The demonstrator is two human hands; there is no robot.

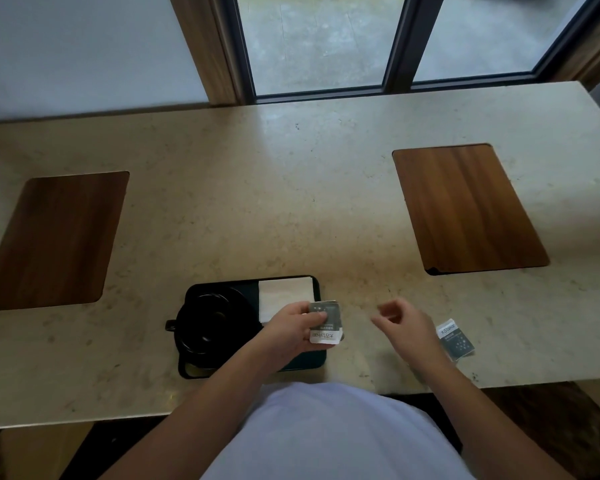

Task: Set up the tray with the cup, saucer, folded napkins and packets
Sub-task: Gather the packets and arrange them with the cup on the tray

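Observation:
A black tray (310, 362) lies near the table's front edge. On its left half a black cup (205, 322) sits on a black saucer (238, 303), handle pointing left. White folded napkins (281, 296) lie in the tray's far right corner. My left hand (291, 329) holds a small stack of grey and white packets (326, 323) above the tray's right side. My right hand (406, 327) hovers over the table to the right of the tray, fingers loosely curled and holding nothing. More packets (456, 339) lie on the table just right of that hand.
The beige stone table (291, 202) has two inset wooden panels, one at the left (52, 237) and one at the right (468, 206). A glass door with a dark frame (326, 39) stands beyond the far edge. My white shirt fills the lower foreground.

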